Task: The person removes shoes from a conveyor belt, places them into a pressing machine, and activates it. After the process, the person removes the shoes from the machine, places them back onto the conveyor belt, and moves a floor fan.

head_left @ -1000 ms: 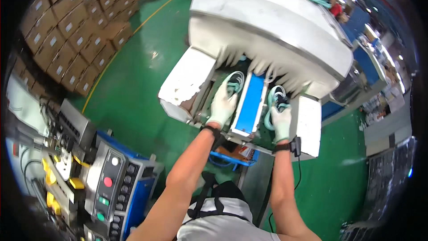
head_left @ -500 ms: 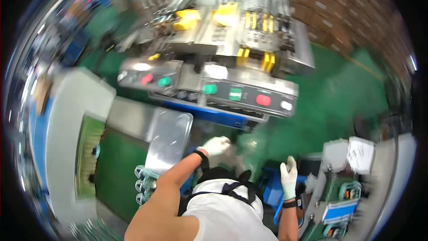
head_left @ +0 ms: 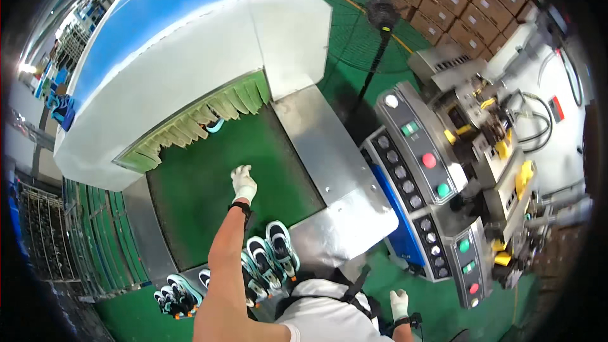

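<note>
My left hand (head_left: 243,183), in a white glove with a dark band at the wrist, reaches out over the green conveyor belt (head_left: 209,215). Its fingers are apart and loosely bent, with nothing in them. Ahead of it, a shoe (head_left: 216,125) shows partly under the strip curtain (head_left: 209,114) of a white and blue tunnel machine (head_left: 190,63). Close to my body, a dark sneaker with a pale teal sole (head_left: 282,247) stands in a row with several others, partly hidden by my forearm. My right hand (head_left: 399,304), also gloved, hangs low at my right side, empty, its fingers slightly apart.
A metal ledge (head_left: 342,221) borders the belt on the right. Beyond it stands a machine with a button panel (head_left: 421,145) and gauges. A floor fan (head_left: 381,16) and stacked cartons (head_left: 468,6) are farther back. A wire rack (head_left: 101,234) stands left.
My view has turned left, from the button-panel machine to the tunnel machine. My left hand has moved out over the belt. My right hand is still low at my side.
</note>
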